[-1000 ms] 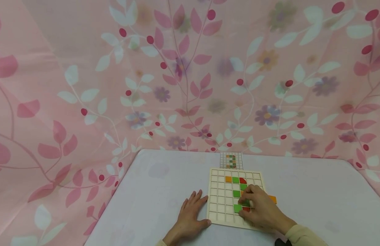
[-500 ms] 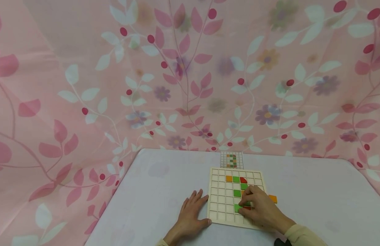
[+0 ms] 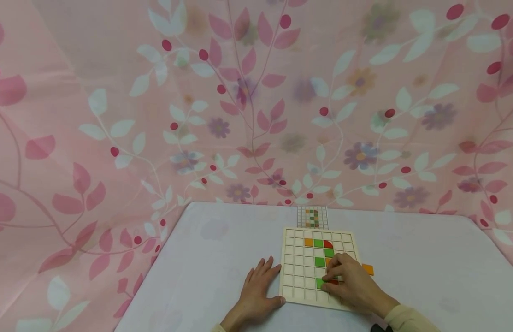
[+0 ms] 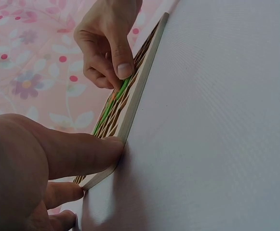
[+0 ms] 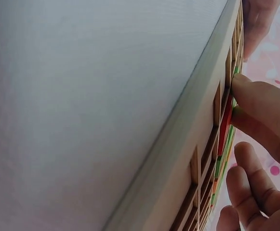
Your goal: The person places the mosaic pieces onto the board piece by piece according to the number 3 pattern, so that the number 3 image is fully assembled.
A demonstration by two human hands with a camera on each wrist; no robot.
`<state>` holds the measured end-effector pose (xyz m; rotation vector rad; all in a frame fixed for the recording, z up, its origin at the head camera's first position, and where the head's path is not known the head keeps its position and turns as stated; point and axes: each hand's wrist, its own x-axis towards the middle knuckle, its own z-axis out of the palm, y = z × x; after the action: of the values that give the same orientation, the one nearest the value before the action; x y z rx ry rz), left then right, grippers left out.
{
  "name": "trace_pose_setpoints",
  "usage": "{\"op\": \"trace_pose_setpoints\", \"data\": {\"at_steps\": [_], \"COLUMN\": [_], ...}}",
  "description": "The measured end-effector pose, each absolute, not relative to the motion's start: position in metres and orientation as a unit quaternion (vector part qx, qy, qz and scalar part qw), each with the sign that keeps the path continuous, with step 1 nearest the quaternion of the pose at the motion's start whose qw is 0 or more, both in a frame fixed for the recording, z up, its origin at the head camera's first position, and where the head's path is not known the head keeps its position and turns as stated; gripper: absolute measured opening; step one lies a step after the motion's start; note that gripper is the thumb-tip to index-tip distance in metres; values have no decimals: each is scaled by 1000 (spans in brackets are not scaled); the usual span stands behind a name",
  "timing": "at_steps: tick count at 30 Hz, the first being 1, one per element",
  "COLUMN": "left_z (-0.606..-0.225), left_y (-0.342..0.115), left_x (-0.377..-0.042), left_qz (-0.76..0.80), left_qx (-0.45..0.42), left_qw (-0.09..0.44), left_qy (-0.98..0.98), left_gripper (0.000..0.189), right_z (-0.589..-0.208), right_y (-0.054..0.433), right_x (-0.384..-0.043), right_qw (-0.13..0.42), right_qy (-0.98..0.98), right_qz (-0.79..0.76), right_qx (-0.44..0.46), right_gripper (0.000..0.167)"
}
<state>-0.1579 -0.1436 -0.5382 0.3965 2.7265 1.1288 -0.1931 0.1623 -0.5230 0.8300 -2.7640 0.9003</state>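
A wooden grid board (image 3: pixel 295 269) lies on the table in the head view, with green, orange and red tiles in several cells. My right hand (image 3: pixel 353 282) is over the board's lower right part. Its thumb and index finger pinch at a green square tile (image 3: pixel 320 283), beside a partly covered red tile (image 3: pixel 333 282). In the right wrist view, that red tile (image 5: pixel 224 127) shows next to the index finger. My left hand (image 3: pixel 259 289) lies spread at the board's left edge. In the left wrist view, its thumb (image 4: pixel 106 154) rests against the board's corner.
A small printed grid card (image 3: pixel 313 217) with a coloured pattern lies behind the board. One loose orange tile (image 3: pixel 368 269) is right of the board. A dark object (image 3: pixel 380 328) shows at the bottom edge. Behind the white table (image 3: pixel 215 249) hangs a pink floral cloth (image 3: pixel 256 101).
My right thumb and index finger stay at the green tile with only slight shifts. The left hand and the board hold their places; the head view has moved slightly.
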Motion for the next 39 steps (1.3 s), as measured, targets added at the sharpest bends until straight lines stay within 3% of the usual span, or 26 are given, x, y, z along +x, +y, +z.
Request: {"op": "trace_pose_setpoints", "data": {"at_steps": [6, 17, 20, 24, 39], "left_z": [-542, -544, -550, -552, -542], "left_y": [-144, -145, -145, -145, -144], "left_x": [-158, -158, -159, -159, -157], "left_qz": [388, 388, 386, 390, 387], "left_qx": [140, 144, 142, 134, 142], "left_qw": [69, 75, 70, 74, 70], "left_qy": [909, 907, 909, 908, 909], "left_gripper": [80, 80, 80, 80, 81], "right_z": [-524, -523, -521, -517, -528], "right_y": [163, 168, 174, 187, 257], "right_x": [-192, -187, -187, -190, -190], "right_qw": [74, 44, 65, 104, 116], "right_qy": [-913, -918, -919, -923, -958], "right_qz": [295, 311, 308, 292, 223], "right_qx": [273, 242, 239, 226, 138], "right_gripper": [11, 16, 16, 17, 40]}}
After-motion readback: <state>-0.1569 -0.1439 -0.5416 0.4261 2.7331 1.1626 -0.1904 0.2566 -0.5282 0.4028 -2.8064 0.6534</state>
